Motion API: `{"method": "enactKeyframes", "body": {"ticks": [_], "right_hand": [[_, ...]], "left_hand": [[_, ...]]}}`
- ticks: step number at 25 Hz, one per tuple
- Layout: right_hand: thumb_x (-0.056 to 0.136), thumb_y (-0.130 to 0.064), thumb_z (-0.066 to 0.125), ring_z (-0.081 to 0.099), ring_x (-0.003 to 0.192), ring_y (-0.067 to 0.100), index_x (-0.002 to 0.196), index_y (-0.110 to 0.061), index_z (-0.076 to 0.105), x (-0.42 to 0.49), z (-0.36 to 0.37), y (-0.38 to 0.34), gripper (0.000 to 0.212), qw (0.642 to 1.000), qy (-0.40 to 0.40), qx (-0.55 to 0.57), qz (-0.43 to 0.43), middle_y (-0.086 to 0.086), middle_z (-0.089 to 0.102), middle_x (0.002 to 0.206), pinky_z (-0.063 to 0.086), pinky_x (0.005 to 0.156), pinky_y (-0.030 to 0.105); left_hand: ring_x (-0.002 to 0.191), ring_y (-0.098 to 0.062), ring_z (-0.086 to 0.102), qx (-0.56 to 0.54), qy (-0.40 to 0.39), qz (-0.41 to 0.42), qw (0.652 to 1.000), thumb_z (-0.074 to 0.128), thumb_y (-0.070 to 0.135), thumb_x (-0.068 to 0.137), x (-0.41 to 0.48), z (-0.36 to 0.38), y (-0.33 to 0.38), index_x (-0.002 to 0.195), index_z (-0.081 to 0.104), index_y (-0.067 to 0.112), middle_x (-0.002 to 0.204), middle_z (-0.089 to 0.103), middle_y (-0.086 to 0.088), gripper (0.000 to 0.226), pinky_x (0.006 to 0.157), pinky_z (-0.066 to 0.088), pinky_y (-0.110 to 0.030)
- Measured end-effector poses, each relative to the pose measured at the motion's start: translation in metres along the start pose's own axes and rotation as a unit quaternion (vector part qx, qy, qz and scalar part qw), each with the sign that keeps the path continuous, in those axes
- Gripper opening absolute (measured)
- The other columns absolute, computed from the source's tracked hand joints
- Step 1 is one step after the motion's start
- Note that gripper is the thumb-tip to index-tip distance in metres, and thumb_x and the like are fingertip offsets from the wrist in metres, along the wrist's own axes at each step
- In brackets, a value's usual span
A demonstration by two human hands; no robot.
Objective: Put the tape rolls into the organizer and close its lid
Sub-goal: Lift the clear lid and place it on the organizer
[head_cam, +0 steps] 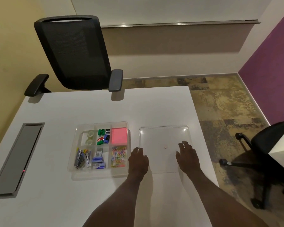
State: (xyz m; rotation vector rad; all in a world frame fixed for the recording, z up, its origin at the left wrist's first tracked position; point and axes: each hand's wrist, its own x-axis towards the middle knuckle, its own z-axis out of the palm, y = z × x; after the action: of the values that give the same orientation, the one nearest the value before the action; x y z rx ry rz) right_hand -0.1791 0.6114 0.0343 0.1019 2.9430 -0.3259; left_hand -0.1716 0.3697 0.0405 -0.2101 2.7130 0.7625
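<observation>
1. The clear tape rolls already lie in the far-left compartment of the clear plastic organizer, which stands open on the white bench.
2. Its lid lies flat just to the right, apart from the organizer.
3. The left hand and right hand are spread open over the lid's near edges, gripping nothing.
4. The lid looks light, thin, smooth and somewhat flexible; holding opposite edges should keep it level.
</observation>
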Motion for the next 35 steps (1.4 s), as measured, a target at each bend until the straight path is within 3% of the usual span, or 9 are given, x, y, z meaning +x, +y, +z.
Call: {"method": "enactKeyframes", "body": {"ticks": [5,10,13,17,20,23,26,30,35], "right_hand": [[0.099,-0.038,0.055,0.041,0.141,0.033,0.151,-0.013,0.039,0.031,0.007,0.024,0.061,0.996,-0.031,0.004,0.084,0.016,0.034,0.160,0.037,0.114,0.045],[0.097,-0.038,0.057,0.043,0.133,0.036,0.147,-0.012,0.039,0.042,0.015,0.032,0.059,0.988,-0.045,0.031,0.146,0.019,0.041,0.149,0.041,0.107,0.046],[0.094,-0.032,0.060,0.044,0.126,0.036,0.139,-0.012,0.044,0.045,0.016,0.028,0.052,0.983,-0.045,0.071,0.163,0.018,0.045,0.140,0.046,0.100,0.046],[0.092,-0.026,0.061,0.047,0.118,0.036,0.132,-0.011,0.048,0.043,0.003,0.021,0.046,0.972,-0.008,0.117,0.203,0.018,0.050,0.129,0.048,0.094,0.046],[0.090,-0.021,0.063,0.048,0.117,0.037,0.128,-0.011,0.048,0.034,-0.011,0.017,0.042,0.970,0.049,0.140,0.192,0.018,0.051,0.128,0.049,0.091,0.047],[0.088,-0.012,0.064,0.049,0.114,0.037,0.123,-0.010,0.047,0.028,-0.030,0.007,0.039,0.960,0.119,0.194,0.161,0.018,0.054,0.122,0.049,0.087,0.048],[0.087,0.001,0.060,0.052,0.110,0.036,0.125,-0.007,0.049,0.024,-0.047,-0.006,0.040,0.939,0.170,0.270,0.127,0.019,0.059,0.114,0.047,0.090,0.046],[0.091,0.002,0.055,0.066,0.099,0.033,0.119,-0.005,0.063,0.026,-0.064,-0.023,0.030,0.917,0.194,0.330,0.110,0.014,0.070,0.105,0.047,0.085,0.031],[0.093,-0.011,0.069,0.071,0.095,0.028,0.101,-0.006,0.077,0.023,-0.087,-0.063,0.012,0.889,0.145,0.418,0.118,0.010,0.077,0.096,0.048,0.083,0.028]], "left_hand": [[0.147,-0.033,0.030,-0.002,-0.063,-0.079,0.995,0.047,0.028,0.102,0.033,0.009,0.001,0.157,0.023,0.007,0.162,0.026,-0.014,0.063,0.114,0.037,-0.047],[0.145,-0.033,0.032,-0.024,-0.041,-0.121,0.991,0.048,0.023,0.100,0.046,0.017,0.010,0.158,0.018,0.006,0.159,0.032,-0.015,0.068,0.111,0.041,-0.047],[0.144,-0.033,0.032,-0.037,-0.032,-0.098,0.994,0.050,0.021,0.098,0.045,0.027,0.018,0.160,0.014,0.007,0.157,0.033,-0.016,0.073,0.111,0.043,-0.046],[0.144,-0.034,0.030,-0.074,-0.006,-0.126,0.989,0.049,0.021,0.099,0.039,0.024,0.029,0.161,0.011,0.008,0.157,0.031,-0.018,0.074,0.110,0.041,-0.047],[0.141,-0.037,0.035,-0.080,0.055,-0.114,0.989,0.048,0.016,0.101,0.033,0.009,0.036,0.159,0.020,0.001,0.153,0.035,-0.023,0.065,0.109,0.043,-0.045],[0.121,-0.046,0.053,-0.073,0.147,-0.069,0.984,0.057,0.003,0.097,0.028,-0.010,0.032,0.145,0.043,-0.010,0.130,0.055,-0.033,0.052,0.103,0.049,-0.053],[0.112,-0.044,0.058,-0.170,0.217,-0.103,0.956,0.054,-0.003,0.096,0.025,-0.041,0.022,0.129,0.059,-0.010,0.117,0.063,-0.030,0.034,0.098,0.049,-0.051],[0.099,-0.044,0.067,-0.219,0.295,-0.089,0.926,0.051,0.000,0.096,0.025,-0.087,-0.004,0.112,0.071,-0.009,0.102,0.072,-0.029,0.027,0.090,0.051,-0.047],[0.106,-0.034,0.069,-0.294,0.346,-0.043,0.890,0.054,-0.002,0.097,0.004,-0.154,-0.030,0.119,0.071,0.000,0.114,0.074,-0.021,0.028,0.094,0.051,-0.035]]}}
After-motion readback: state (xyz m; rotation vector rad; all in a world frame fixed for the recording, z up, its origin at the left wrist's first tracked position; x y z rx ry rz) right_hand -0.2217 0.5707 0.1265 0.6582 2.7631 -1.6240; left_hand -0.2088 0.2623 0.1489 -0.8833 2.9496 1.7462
